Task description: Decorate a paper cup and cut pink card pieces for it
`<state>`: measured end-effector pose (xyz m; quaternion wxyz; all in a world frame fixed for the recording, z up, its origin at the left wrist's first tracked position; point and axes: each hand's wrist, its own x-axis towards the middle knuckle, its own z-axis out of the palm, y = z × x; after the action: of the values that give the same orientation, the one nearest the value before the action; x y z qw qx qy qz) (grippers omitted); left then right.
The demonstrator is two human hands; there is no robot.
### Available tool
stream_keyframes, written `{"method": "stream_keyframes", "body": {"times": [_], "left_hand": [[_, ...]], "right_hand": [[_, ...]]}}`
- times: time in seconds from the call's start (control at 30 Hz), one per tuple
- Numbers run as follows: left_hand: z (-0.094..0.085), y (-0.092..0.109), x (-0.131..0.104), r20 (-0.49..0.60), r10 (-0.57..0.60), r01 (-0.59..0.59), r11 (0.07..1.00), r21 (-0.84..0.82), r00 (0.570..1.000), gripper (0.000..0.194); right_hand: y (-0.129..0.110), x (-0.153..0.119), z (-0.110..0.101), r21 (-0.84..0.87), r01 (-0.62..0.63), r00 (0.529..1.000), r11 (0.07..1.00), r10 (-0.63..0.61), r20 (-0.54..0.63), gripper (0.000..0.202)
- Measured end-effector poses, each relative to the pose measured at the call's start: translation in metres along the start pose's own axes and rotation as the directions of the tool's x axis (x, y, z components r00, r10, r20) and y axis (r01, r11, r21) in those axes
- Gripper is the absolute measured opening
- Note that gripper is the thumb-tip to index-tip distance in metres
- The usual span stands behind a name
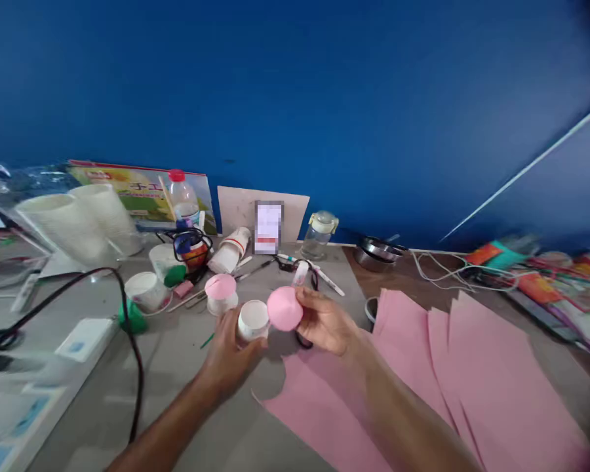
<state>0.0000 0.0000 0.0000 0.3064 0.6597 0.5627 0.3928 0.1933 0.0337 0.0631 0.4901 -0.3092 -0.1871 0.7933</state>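
My left hand [233,351] is wrapped round a small white paper cup [254,320], its open top facing up. Between the thumb and fingers of my right hand [322,321] is a pink paper cone [284,309], held just right of the cup's rim. Behind my left hand stands another white cup [222,304] with a pink cone [220,286] on top. Pink paper sheets [496,380] lie under and to the right of my right forearm.
Stacked cups [63,229], a bottle [183,196] and a phone [268,226] stand at the back. A glass jar [318,235], markers [330,282] and metal bowls [377,252] lie farther right. A black cable [138,373] crosses the left side.
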Motion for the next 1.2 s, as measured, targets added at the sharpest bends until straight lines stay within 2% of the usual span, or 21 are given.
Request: {"method": "stream_keyframes", "body": {"times": [0.13,0.27,0.53,0.77,1.0,1.2], "left_hand": [[0.0,-0.002,0.0,-0.007,0.014,-0.014,1.0,0.004,1.0,0.048],[0.0,-0.002,0.0,-0.022,0.078,-0.077,0.997,0.028,0.997,0.045],[-0.001,0.0,0.0,-0.042,0.104,-0.102,0.994,0.035,0.994,0.053],[-0.002,0.001,-0.001,0.017,0.11,-0.111,0.989,0.098,0.994,0.05],[-0.001,0.002,0.0,0.017,0.121,-0.122,0.985,0.124,0.993,0.045],[0.001,0.002,-0.001,0.009,0.137,-0.137,0.98,0.144,0.99,0.042]], "right_hand": [[0.01,0.007,-0.002,-0.056,-0.033,0.999,0.998,0.033,0.005,0.03],[0.019,0.012,-0.003,-0.063,-0.071,0.997,0.995,0.07,-0.01,0.029],[0.03,0.017,-0.003,-0.073,-0.126,0.991,0.989,0.122,-0.056,0.026],[0.035,0.019,0.0,-0.089,-0.14,0.985,0.986,0.13,-0.11,0.032],[0.035,0.017,0.004,-0.168,-0.124,0.982,0.978,0.097,-0.162,0.03],[0.036,0.016,0.007,-0.265,-0.061,0.979,0.962,0.007,-0.202,0.033]]}}
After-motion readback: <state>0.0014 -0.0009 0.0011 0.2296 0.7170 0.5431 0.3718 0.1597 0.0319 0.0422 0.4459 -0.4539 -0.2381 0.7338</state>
